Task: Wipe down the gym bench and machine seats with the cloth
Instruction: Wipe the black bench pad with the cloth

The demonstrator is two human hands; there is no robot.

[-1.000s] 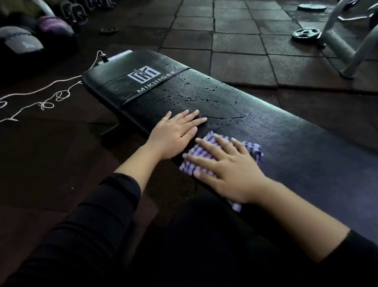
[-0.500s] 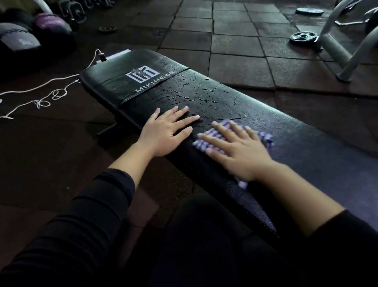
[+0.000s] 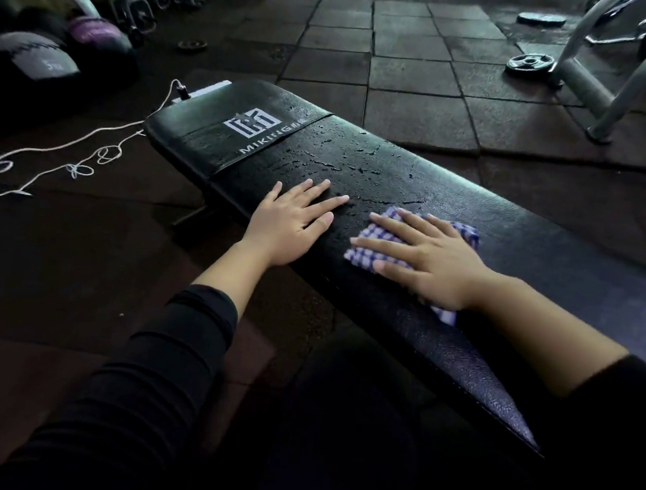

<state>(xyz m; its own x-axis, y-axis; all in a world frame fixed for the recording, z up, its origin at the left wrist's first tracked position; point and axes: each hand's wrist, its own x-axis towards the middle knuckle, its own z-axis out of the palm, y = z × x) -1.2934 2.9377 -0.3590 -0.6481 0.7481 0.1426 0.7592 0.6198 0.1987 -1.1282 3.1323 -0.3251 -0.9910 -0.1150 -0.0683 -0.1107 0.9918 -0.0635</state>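
Observation:
A long black padded gym bench (image 3: 397,165) runs from upper left to lower right, with a white logo at its far end and water drops across the middle. A blue-and-white checked cloth (image 3: 465,233) lies flat on the pad. My right hand (image 3: 428,257) presses on the cloth with straight, spread fingers and covers most of it. My left hand (image 3: 292,223) rests flat on the bare pad just left of the cloth, fingers straight, near the bench's near edge.
Dark rubber floor tiles (image 3: 408,77) surround the bench. Medicine balls (image 3: 38,56) and dumbbells (image 3: 155,3) line the far left. A white cord (image 3: 70,143) trails on the floor. A weight plate (image 3: 531,64) and grey machine legs (image 3: 628,83) stand at the upper right.
My right hand has slid the cloth away from the near edge towards the middle of the pad. My left hand has stayed flat on the bench.

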